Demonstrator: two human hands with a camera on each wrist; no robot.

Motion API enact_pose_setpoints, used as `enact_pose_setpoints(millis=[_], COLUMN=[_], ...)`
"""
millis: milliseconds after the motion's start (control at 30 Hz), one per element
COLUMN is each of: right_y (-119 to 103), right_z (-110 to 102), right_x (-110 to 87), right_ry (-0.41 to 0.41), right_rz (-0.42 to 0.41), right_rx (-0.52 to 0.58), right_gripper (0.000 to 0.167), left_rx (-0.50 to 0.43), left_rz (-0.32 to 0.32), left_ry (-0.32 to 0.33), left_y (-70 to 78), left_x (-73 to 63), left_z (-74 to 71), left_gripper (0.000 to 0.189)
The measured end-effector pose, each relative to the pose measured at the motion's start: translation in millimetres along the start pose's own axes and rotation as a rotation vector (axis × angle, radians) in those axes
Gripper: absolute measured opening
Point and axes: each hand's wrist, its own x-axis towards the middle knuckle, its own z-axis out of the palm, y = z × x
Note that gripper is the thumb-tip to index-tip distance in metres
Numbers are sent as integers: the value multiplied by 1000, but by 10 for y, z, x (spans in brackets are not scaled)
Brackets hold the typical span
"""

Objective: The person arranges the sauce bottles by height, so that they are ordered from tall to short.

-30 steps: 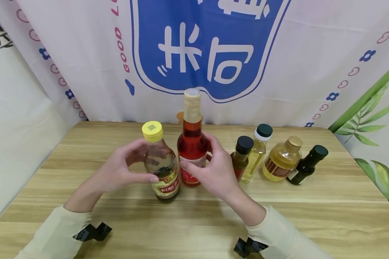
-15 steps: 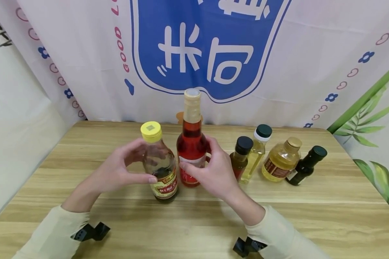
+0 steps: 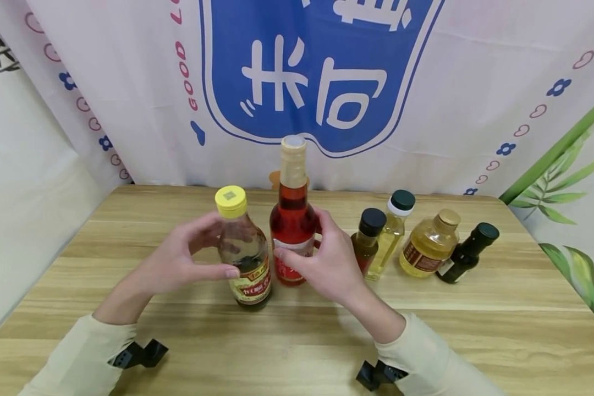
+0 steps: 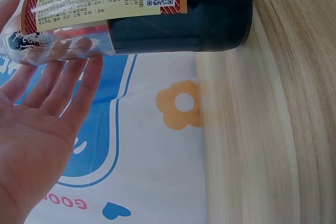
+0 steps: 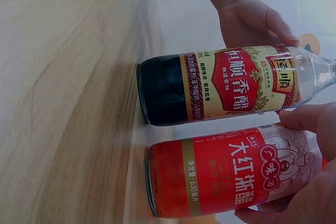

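A dark vinegar bottle with a yellow cap and a cream-and-red label stands upright near the middle of the table. My left hand holds it from the left, thumb on the front and fingers behind the glass. Close to its right stands a taller red vinegar bottle with a cream-wrapped neck. My right hand grips this one from the right, thumb across its label. In the right wrist view the two bottles lie side by side in the picture, the dark bottle above the red bottle, bases at the wooden surface.
To the right on the wooden table stand a black-capped bottle, a green-capped oil bottle, a round jug of yellow oil and a small dark bottle. A printed cloth hangs behind the table.
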Motion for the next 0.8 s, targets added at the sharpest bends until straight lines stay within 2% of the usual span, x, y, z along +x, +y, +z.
enact_pose_setpoints(millis=[300, 800], right_y=[30, 36], right_z=[26, 53], right_x=[-1, 12], right_ry=[21, 57], right_rz=[-23, -74], right_rx=[-8, -3], right_gripper=[75, 74], left_rx=[9, 9], left_rz=[-39, -50], left_ry=[-12, -11], left_y=[6, 11], left_x=[9, 2], left_z=[-1, -5], left_gripper=[67, 64])
